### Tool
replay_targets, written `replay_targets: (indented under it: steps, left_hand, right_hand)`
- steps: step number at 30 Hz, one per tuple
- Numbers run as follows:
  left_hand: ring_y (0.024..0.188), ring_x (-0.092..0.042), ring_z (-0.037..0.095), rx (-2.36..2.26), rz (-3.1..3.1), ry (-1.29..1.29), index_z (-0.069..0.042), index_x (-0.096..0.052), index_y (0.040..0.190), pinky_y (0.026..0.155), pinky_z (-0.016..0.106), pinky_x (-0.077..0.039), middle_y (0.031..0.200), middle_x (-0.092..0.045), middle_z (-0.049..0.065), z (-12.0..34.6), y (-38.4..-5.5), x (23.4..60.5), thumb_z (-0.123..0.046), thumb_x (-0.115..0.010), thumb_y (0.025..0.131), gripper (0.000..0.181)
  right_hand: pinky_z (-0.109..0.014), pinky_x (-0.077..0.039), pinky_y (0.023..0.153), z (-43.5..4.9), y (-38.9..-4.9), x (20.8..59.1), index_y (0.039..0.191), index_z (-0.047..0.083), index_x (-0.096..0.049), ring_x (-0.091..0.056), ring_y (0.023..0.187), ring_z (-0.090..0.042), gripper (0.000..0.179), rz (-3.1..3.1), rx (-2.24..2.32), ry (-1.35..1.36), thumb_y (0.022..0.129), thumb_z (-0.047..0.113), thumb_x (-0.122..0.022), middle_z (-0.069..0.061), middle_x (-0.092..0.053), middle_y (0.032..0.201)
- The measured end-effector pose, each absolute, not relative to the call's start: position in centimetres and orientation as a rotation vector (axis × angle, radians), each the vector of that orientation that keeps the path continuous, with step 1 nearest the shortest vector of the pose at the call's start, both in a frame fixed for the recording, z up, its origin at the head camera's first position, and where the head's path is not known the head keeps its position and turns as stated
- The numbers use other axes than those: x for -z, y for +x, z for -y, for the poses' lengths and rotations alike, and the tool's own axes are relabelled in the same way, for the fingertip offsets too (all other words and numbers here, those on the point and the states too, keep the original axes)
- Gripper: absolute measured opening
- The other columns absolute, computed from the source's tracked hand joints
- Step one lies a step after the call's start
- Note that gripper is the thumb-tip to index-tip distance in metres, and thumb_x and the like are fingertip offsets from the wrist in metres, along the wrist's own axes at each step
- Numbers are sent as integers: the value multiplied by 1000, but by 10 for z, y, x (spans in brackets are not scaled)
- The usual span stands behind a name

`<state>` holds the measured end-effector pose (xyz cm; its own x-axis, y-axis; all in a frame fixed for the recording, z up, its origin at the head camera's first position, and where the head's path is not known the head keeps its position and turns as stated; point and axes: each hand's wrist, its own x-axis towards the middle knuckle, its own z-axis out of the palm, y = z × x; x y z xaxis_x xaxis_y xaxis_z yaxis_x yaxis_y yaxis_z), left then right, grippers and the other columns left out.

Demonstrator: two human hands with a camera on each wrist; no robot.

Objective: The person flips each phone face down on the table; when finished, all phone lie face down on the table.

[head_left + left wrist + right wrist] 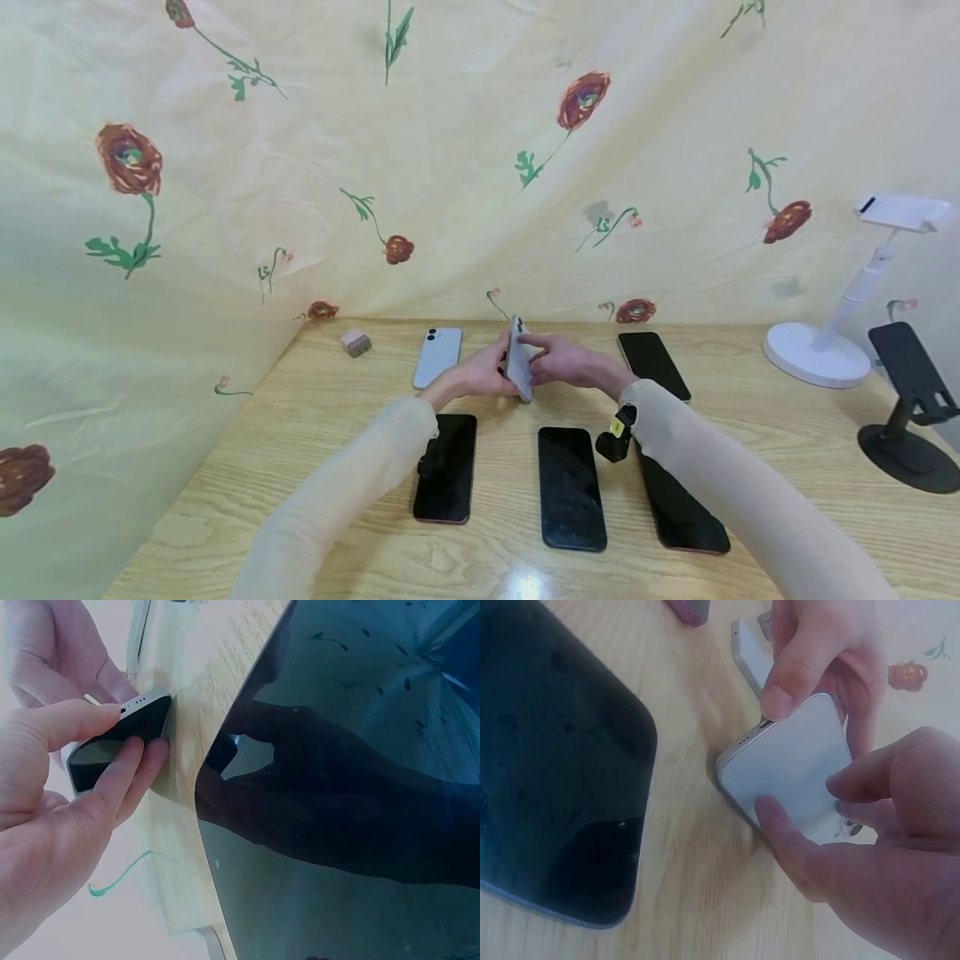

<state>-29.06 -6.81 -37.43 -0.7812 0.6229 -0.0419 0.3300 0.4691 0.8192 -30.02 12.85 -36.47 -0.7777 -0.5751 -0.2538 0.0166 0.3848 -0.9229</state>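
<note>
Near the back of the table, both hands hold a white smartphone (519,367) tilted up on its side. My left hand (483,372) grips it with the thumb on the bottom edge, by the port, and fingers on the dark screen (94,761). From the other side my right hand (566,362) holds it. The right thumb and a finger lie on the pale back (799,750), close to the camera lenses, which the fingers partly cover. Left of the hands, another white smartphone (438,358) lies back up.
On the wooden table (360,517) lie black-screened phones: one under the left forearm (453,467), one in the middle (572,492), others by the right arm (654,364). A small pink charger (356,342) sits back left. A white stand (817,358) and black stand (907,454) are right.
</note>
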Motion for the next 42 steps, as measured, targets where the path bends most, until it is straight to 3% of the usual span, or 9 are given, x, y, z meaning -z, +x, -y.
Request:
replay_targets:
  steps: [6, 10, 12, 15, 20, 28, 36, 39, 42]
  left_hand:
    - [121, -54, 28, -1159, -2446, 795, 0, 0, 159, 93, 31, -45, 145, -47, 24, 67, -291, 375, 5, -75, 82, 108]
    - [120, -55, 26, -1131, -2480, 770, 1, -10, 159, 95, 30, -44, 142, -52, 22, 67, -292, 376, 3, -77, 80, 104]
    - [121, -56, 27, -1135, -2480, 741, 1, -14, 158, 97, 31, -44, 141, -53, 22, 67, -293, 377, 4, -78, 80, 101]
    - [119, -58, 28, -1150, -2467, 701, 1, -17, 158, 97, 32, -45, 137, -56, 23, 67, -293, 378, 6, -78, 79, 100]
    - [114, -61, 28, -1132, -2477, 671, 0, -21, 157, 96, 33, -46, 133, -60, 21, 68, -293, 379, 4, -80, 78, 99]
    - [113, -60, 26, -1074, -2513, 723, 3, -33, 151, 96, 32, -46, 129, -63, 18, 69, -293, 378, 4, -80, 80, 85]
    - [114, -57, 24, -1014, -2547, 724, 2, -40, 145, 101, 33, -41, 129, -62, 17, 71, -294, 380, -1, -82, 79, 78]
    - [108, -57, 21, -978, -2570, 729, 3, -43, 142, 97, 31, -42, 124, -64, 15, 72, -295, 380, -3, -84, 78, 76]
    - [96, -58, 19, -965, -2572, 724, 3, -46, 138, 84, 27, -47, 114, -67, 14, 72, -294, 380, -3, -84, 77, 73]
  right_hand:
    - [-40, -47, 81, -130, -298, 367, 159, 2, -19, -55, 96, -32, 73, -2236, 1289, -504, 94, -5, -52, -29, -50, 121]
    - [-33, -39, 66, -131, -296, 370, 158, 1, -23, -45, 71, -22, 73, -2303, 1228, -515, 91, -5, -52, -16, -50, 96]
    - [-31, -35, 62, -130, -296, 371, 156, -1, -26, -42, 67, -21, 72, -2337, 1205, -532, 90, -6, -54, -15, -50, 93]
    - [-29, -35, 60, -130, -296, 374, 154, -4, -31, -44, 69, -22, 69, -2392, 1162, -543, 89, -5, -56, -18, -52, 100]
    - [-31, -38, 65, -129, -296, 377, 152, -4, -35, -51, 87, -29, 68, -2449, 1099, -548, 89, -4, -58, -24, -51, 119]
    - [-35, -47, 83, -130, -295, 379, 151, -6, -37, -53, 114, -34, 69, -2484, 1073, -558, 88, -2, -65, -31, -48, 140]
    - [-44, -47, 96, -128, -297, 382, 146, -8, -43, -52, 125, -39, 69, -2565, 1005, -599, 84, -1, -72, -33, -51, 137]
    - [-43, -49, 94, -128, -298, 383, 144, -9, -46, -55, 122, -39, 68, -2606, 960, -629, 82, 0, -74, -33, -54, 133]
    - [-40, -51, 90, -127, -299, 384, 141, -11, -49, -58, 117, -37, 68, -2642, 922, -675, 79, 0, -74, -34, -58, 127]
